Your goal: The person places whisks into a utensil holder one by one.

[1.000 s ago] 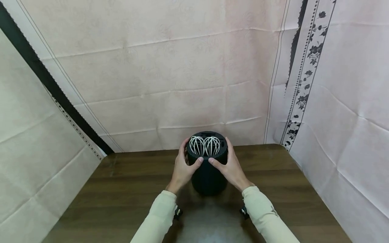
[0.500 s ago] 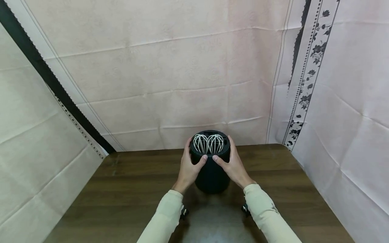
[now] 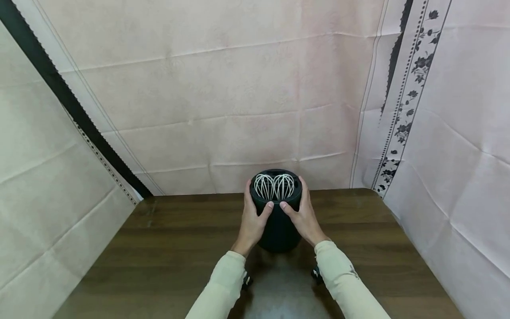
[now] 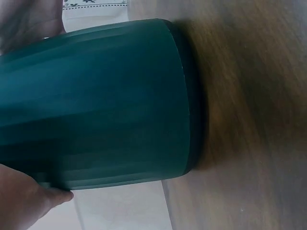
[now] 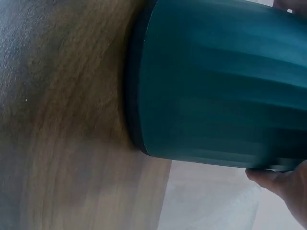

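Observation:
A dark green cylindrical utensil holder [image 3: 279, 235] stands upright near the back of the table in the head view. Two white wire whisk heads [image 3: 274, 187] show side by side in its black top. My left hand [image 3: 252, 221] grips its left side and my right hand [image 3: 306, 219] its right, thumbs on the near side just below the rim. Most of the other fingers are hidden behind it. Both wrist views show the smooth green wall of the holder [image 4: 105, 105], its base right at the wood.
The brown wooden table [image 3: 179, 248] has its back edge just beyond the holder. Pale cloth hangings [image 3: 223, 110] rise behind and on both sides. A floral strip [image 3: 402, 115] runs down at the right, a dark band [image 3: 79, 110] at the left.
The holder and both hands sit slightly farther up and right in the head view, which has itself shifted a little. My left forearm has come inward. The two-handed grip is unchanged.

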